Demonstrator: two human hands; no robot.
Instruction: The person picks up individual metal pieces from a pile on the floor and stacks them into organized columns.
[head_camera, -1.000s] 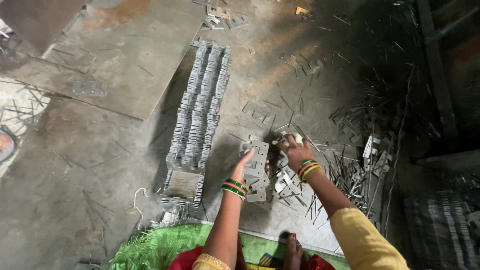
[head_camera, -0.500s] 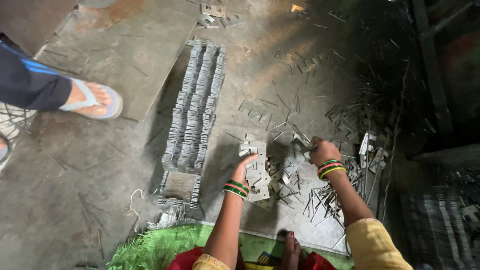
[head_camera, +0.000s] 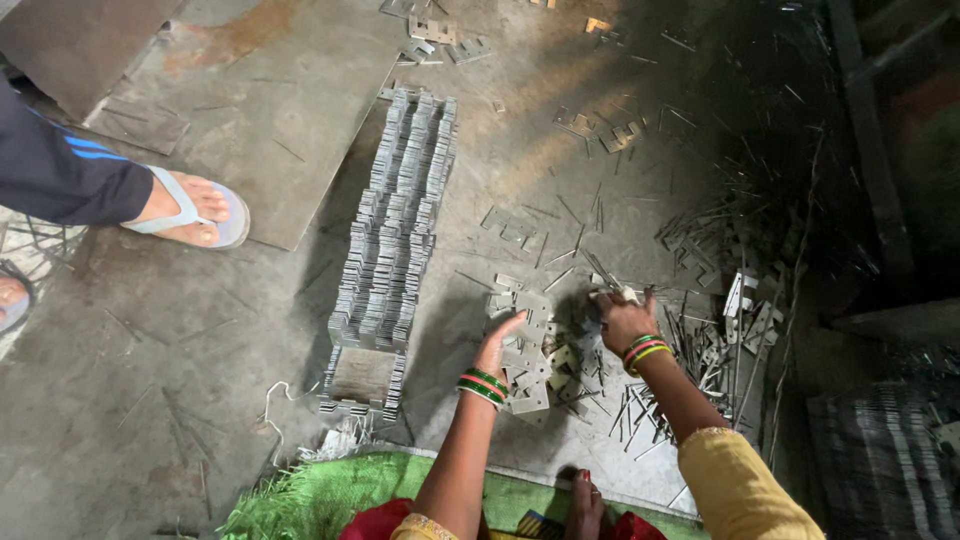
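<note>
Concrete floor (head_camera: 180, 400) | metal plates (head_camera: 530, 365) between hands | right hand (head_camera: 625, 320) seemingly gripping one

I see a long stack of stamped metal plates (head_camera: 395, 230) running near-to-far across the middle of the floor (head_camera: 150, 400). Right of its near end lies a loose pile of plates (head_camera: 530, 355), my left hand (head_camera: 497, 340) on its left edge, my right hand (head_camera: 625, 318) at its right. Thin metal strips (head_camera: 720, 330) lie further right. A sandalled foot (head_camera: 190, 208) stands on a flat sheet (head_camera: 290, 120) at far left. A mat (head_camera: 330, 490) sits at the near edge.
</note>
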